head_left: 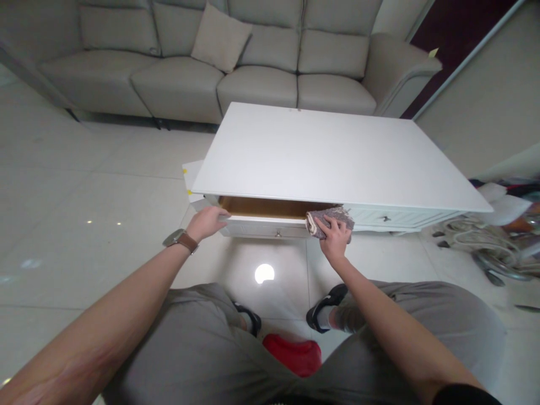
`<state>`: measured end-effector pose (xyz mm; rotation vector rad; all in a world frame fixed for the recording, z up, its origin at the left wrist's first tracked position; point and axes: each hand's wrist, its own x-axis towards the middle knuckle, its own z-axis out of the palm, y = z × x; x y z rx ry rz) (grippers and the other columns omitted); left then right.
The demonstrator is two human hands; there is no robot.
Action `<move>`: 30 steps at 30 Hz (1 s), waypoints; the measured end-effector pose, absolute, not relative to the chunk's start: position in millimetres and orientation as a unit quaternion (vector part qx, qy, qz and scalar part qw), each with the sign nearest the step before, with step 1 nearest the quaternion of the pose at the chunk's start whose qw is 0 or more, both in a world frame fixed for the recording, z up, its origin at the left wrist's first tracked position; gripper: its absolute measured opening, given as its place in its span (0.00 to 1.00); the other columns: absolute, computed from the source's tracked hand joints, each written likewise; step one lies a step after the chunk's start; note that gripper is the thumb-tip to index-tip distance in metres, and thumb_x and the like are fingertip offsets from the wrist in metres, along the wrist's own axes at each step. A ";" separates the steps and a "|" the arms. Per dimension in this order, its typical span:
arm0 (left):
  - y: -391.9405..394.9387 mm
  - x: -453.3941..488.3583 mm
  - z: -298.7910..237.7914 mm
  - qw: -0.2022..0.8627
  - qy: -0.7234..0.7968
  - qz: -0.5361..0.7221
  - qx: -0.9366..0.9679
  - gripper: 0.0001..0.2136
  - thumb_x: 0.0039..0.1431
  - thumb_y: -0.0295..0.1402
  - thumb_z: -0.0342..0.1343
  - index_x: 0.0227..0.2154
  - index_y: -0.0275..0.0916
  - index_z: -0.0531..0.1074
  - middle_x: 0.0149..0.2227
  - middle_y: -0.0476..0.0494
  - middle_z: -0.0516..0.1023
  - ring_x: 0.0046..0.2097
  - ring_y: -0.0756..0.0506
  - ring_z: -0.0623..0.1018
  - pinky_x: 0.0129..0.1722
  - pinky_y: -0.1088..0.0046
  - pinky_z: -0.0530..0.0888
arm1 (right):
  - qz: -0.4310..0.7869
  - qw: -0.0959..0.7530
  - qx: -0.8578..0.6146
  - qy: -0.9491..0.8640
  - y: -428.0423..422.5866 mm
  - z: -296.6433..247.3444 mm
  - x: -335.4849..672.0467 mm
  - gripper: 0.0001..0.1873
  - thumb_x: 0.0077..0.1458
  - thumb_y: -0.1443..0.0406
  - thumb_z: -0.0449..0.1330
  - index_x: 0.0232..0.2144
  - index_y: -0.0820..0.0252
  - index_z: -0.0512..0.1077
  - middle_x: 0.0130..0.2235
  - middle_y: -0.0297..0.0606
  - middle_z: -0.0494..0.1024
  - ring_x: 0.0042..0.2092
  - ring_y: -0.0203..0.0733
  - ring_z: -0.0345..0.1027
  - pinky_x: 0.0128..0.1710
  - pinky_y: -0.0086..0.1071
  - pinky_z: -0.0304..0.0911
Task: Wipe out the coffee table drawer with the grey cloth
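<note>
A drawer (264, 229) is pulled partly out of the white coffee table (333, 152), showing its brown wooden inside. My left hand (208, 221), with a watch on the wrist, grips the left corner of the drawer front. At the drawer's right end my right hand (334, 235) holds a folded, fringed purple-grey cloth (331, 217) against the top edge. The fingers lie curled over the cloth, and the edge beneath it is hidden.
A second drawer with a dark knob (385, 218) is closed at the right. Behind the table stands a grey sofa (257, 87) with a cushion (220, 38). A red object (294, 353) lies between my feet. Rolled fabric and other items (491, 242) are piled at the right.
</note>
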<state>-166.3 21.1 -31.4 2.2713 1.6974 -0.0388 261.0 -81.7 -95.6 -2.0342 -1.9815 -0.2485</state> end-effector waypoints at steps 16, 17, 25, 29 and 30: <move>22.6 -148.0 -22.9 0.114 0.598 -0.053 0.792 0.18 0.65 0.41 0.49 0.37 0.39 0.84 0.39 0.34 0.83 0.42 0.39 0.80 0.38 0.70 0.69 | 0.012 0.010 -0.726 -0.688 -103.9 -119.6 230.9 0.29 0.54 0.70 0.60 0.59 0.51 0.68 0.50 0.47 0.69 0.48 0.51 0.63 0.37 0.35 0.60; 22.7 -147.5 -23.0 0.116 0.599 -0.050 0.791 0.18 0.65 0.40 0.49 0.36 0.39 0.84 0.39 0.34 0.83 0.42 0.39 0.80 0.38 0.70 0.69 | 0.025 0.013 -0.748 -0.663 -102.0 -124.2 222.2 0.29 0.54 0.70 0.60 0.58 0.52 0.68 0.50 0.47 0.70 0.48 0.51 0.64 0.38 0.35 0.60; 29.2 -146.6 -20.6 0.124 0.575 -0.046 0.807 0.12 0.60 0.35 0.54 0.29 0.38 0.83 0.30 0.36 0.80 0.40 0.40 0.79 0.38 0.69 0.67 | 0.144 0.077 -0.707 -0.688 -80.1 -125.1 101.1 0.28 0.55 0.72 0.58 0.58 0.49 0.65 0.49 0.43 0.70 0.48 0.48 0.67 0.41 0.34 0.61; 34.3 -147.6 -19.3 0.136 0.560 -0.050 0.816 0.13 0.59 0.31 0.53 0.23 0.37 0.80 0.28 0.37 0.78 0.38 0.41 0.78 0.38 0.69 0.66 | 0.158 0.097 -0.674 -0.715 -77.4 -128.6 87.1 0.31 0.54 0.72 0.57 0.58 0.45 0.64 0.51 0.41 0.70 0.47 0.46 0.67 0.40 0.33 0.61; 35.5 -147.5 -19.0 0.159 0.562 -0.048 0.811 0.12 0.58 0.31 0.53 0.23 0.37 0.79 0.27 0.39 0.77 0.38 0.41 0.78 0.38 0.69 0.66 | 0.153 0.101 -0.679 -0.710 -79.3 -131.9 98.0 0.31 0.53 0.73 0.58 0.58 0.46 0.64 0.52 0.41 0.70 0.47 0.46 0.66 0.40 0.33 0.61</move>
